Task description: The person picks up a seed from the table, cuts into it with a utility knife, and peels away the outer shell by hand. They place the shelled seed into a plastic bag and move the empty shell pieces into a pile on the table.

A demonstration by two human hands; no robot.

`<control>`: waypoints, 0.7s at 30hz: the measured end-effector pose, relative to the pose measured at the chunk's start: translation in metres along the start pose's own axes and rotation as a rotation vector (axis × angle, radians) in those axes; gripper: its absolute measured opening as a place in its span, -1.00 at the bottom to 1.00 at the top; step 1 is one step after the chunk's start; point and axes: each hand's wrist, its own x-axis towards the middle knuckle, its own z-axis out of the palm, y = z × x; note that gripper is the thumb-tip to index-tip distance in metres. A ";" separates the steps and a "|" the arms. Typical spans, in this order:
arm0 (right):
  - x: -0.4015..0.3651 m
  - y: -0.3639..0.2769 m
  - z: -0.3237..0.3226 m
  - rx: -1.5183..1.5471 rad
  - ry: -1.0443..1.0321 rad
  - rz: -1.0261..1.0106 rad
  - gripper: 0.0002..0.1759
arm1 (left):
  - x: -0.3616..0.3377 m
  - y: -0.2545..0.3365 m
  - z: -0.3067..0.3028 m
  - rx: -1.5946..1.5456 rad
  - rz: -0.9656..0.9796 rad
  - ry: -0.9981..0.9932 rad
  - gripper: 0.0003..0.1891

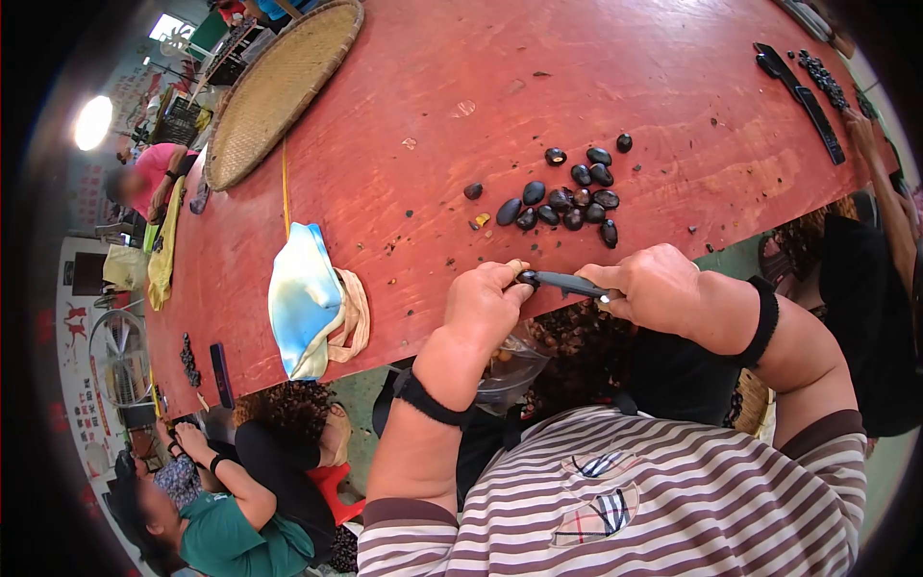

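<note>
My left hand [484, 303] pinches a small dark oval fruit [527, 278] between thumb and fingertips, at the near edge of the red table. My right hand [654, 287] is closed round a dark grey knife [569, 284], whose far end meets the fruit. Just beyond both hands lies a loose group of similar glossy black oval fruits [574, 217]. A yellowish opened piece [480, 221] rests to the left of them.
A blue-and-white cloth bag [306, 303] with a beige strap lies left on the red table [433, 115]. A woven tray [279, 96] stands at the far left. Dark long tools [815, 115] lie at right. Under the edge is a clear plastic bag [514, 370]. Other people sit around.
</note>
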 end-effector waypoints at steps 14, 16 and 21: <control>-0.032 0.068 -0.009 0.153 0.479 0.346 -0.67 | -0.006 -0.001 0.004 -0.312 -0.054 0.046 -0.70; -0.029 0.081 -0.011 0.050 0.506 0.439 -0.64 | -0.012 0.006 0.007 -0.564 -0.134 0.047 -0.71; -0.016 0.079 -0.017 0.017 0.567 0.451 -0.56 | -0.026 0.029 0.009 -0.869 -0.121 0.002 -0.69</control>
